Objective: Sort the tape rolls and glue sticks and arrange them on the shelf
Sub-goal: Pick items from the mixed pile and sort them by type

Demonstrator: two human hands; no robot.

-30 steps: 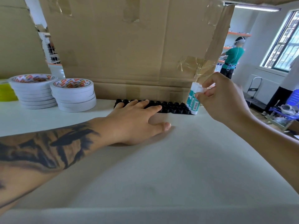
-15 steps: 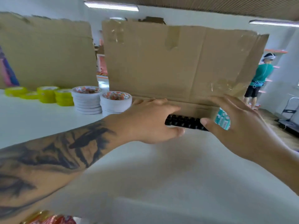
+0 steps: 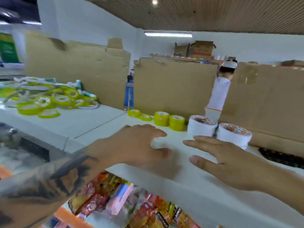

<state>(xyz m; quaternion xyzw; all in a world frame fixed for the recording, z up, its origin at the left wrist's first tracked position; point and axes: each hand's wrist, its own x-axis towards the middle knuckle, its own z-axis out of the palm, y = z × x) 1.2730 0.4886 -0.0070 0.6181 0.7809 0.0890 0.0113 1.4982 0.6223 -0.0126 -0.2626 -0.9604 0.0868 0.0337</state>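
- Two stacks of white tape rolls with orange-patterned cores (image 3: 218, 132), side by side, touching, upright on the white shelf (image 3: 102, 122).
- Four yellow-green tape rolls (image 3: 158, 118) in a row left of the white stacks; the two right ones taller.
- Loose pile of yellow-green tape rolls (image 3: 49, 101) far left, blurred.
- Row of black-capped glue sticks (image 3: 281, 157) at right, lying against the cardboard.

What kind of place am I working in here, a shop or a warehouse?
Most likely a small shop or its stockroom. White shelves carry tape rolls set out in rows, packaged snacks fill the shelf below, and cardboard boxes sit on a high shelf at the back wall.
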